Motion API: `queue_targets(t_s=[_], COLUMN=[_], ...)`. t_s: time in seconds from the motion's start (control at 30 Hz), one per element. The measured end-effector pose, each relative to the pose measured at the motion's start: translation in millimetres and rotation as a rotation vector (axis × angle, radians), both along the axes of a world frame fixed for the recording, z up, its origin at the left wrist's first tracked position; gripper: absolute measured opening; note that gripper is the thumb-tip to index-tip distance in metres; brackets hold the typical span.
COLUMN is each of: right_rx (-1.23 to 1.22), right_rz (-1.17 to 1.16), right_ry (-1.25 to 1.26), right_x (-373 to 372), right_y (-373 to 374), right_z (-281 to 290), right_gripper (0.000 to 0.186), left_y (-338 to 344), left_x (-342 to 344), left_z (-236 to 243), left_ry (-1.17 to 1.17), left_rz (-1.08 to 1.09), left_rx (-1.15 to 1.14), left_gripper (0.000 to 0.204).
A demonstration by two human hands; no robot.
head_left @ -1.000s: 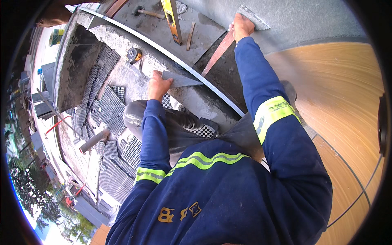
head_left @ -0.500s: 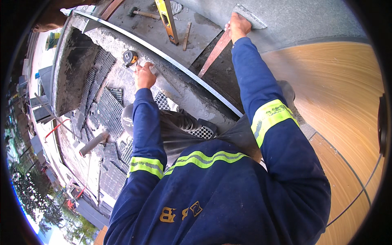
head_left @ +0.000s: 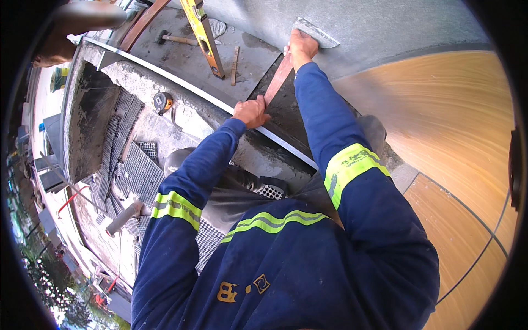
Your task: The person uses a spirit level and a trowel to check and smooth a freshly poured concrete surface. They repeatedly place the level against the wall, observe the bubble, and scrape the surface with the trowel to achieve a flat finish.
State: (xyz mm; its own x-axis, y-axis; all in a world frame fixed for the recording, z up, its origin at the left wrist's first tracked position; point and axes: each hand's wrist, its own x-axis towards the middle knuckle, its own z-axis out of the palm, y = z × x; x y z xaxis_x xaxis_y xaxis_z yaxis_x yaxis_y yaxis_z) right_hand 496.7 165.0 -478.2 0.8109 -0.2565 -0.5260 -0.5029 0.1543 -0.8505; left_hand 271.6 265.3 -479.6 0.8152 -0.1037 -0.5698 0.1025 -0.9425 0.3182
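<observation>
My right hand [head_left: 302, 48] is closed round the far end of a reddish wooden strip [head_left: 279, 78], beside a thin grey stone slab piece [head_left: 319, 33] that rests against the grey wall. The strip slants down toward a long pale metal-like edge bar [head_left: 176, 78]. At its lower end my left hand [head_left: 252, 111] lies over the bar, fingers bent around the strip's tip. A black and yellow tape measure [head_left: 162, 103] sits on the rough concrete ledge left of my left hand, apart from it.
Beyond the bar stand a yellow spirit level [head_left: 206, 47], a hammer [head_left: 179, 39] and a short wood stick [head_left: 235, 66]. Black plastic grid panels [head_left: 144, 170] and a grey pipe [head_left: 124, 217] lie lower left. A wood-grain panel [head_left: 440, 110] curves along my right.
My left hand has moved right, from beside the tape measure to the bar and the strip's lower end. My right hand stays on the strip. The whole view has shifted slightly.
</observation>
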Motion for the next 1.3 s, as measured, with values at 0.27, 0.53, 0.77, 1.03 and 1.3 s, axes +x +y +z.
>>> queue_targets(t_s=[0.27, 0.53, 0.77, 1.03, 1.3], right_rx=[0.018, 0.121, 0.096, 0.055, 0.088], right_rz=[-0.035, -0.015, 0.023, 0.052, 0.027], right_ry=[-0.022, -0.047, 0.015, 0.050, 0.039], right_x=[-2.1, 3.6, 2.7, 2.1, 3.9], right_y=[-1.4, -2.2, -7.3, -2.7, -4.4], right_z=[7.0, -4.0, -8.1, 1.8, -6.1], right_gripper=[0.020, 0.022, 0.019, 0.016, 0.016], left_y=[-11.1, -10.7, 16.9, 11.7, 0.2], left_x=[-10.0, -7.5, 4.7, -4.1, -12.5], left_z=[-18.1, -20.4, 4.2, -2.2, -2.7], left_ry=[-0.125, -0.141, 0.031, -0.035, -0.159], left_rz=[0.100, 0.136, -0.001, -0.008, 0.030], left_rx=[0.013, 0.034, -0.168, -0.118, -0.050], left_gripper=[0.040, 0.033, 0.054, 0.045, 0.044])
